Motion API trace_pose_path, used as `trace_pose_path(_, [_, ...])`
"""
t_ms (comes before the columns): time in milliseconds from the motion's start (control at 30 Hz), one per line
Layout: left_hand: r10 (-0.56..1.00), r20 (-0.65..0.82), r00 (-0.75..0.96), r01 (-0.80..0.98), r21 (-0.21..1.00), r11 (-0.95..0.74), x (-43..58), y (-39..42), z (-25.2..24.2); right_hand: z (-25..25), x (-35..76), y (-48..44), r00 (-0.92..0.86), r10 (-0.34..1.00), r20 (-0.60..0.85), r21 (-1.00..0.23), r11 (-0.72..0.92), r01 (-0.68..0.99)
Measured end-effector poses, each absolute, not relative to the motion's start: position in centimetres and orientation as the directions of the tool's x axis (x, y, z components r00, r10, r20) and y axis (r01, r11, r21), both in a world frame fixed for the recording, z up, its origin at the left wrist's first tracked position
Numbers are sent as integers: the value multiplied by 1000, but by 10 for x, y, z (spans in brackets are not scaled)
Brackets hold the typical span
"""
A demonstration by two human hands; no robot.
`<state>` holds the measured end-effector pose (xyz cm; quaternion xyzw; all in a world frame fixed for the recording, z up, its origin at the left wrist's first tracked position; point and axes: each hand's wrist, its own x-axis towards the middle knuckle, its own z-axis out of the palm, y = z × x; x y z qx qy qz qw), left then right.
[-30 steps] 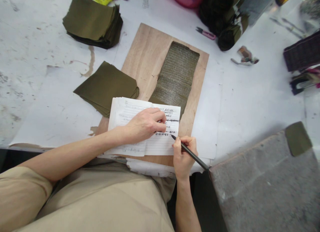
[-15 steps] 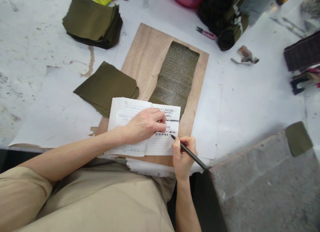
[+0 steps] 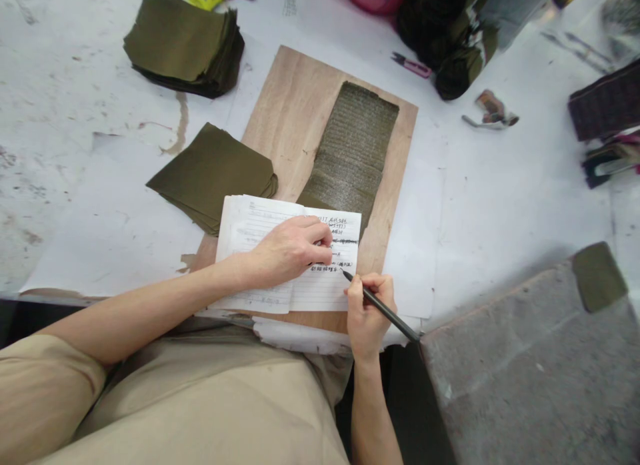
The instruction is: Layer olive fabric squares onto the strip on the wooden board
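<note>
Two hands are over an open notebook (image 3: 320, 297) in the head view. The left hand (image 3: 295, 248) lies across its pages with curled fingers; whether they hold something, I cannot tell. The right hand (image 3: 370, 311), its forearm pointing forward, has its fingers closed around a dark pen (image 3: 391, 316). The notebook is directly under the left fingers. These fingers hide some handwriting (image 3: 327, 269); the rest is hard to read. Beyond them, the notebook covers the near end of an olive strip (image 3: 356, 141).
</note>
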<state>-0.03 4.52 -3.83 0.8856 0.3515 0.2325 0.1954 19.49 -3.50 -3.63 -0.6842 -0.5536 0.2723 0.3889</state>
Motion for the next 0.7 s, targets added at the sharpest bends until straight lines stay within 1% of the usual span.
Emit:
trace_pose_path(200, [714,284,640,531,509,-678,0,45,-38,-36,196,-33,192,978,78,-810,-50,584])
trace_pose_path(367, [713,283,642,527,513,-678,0,45,-37,-36,195,-34,215,974,73,-816,-66,574])
trace_pose_path(700, [713,294,636,531,503,-682,1,45,-37,-35,194,-33,203,976,82,-823,-49,566])
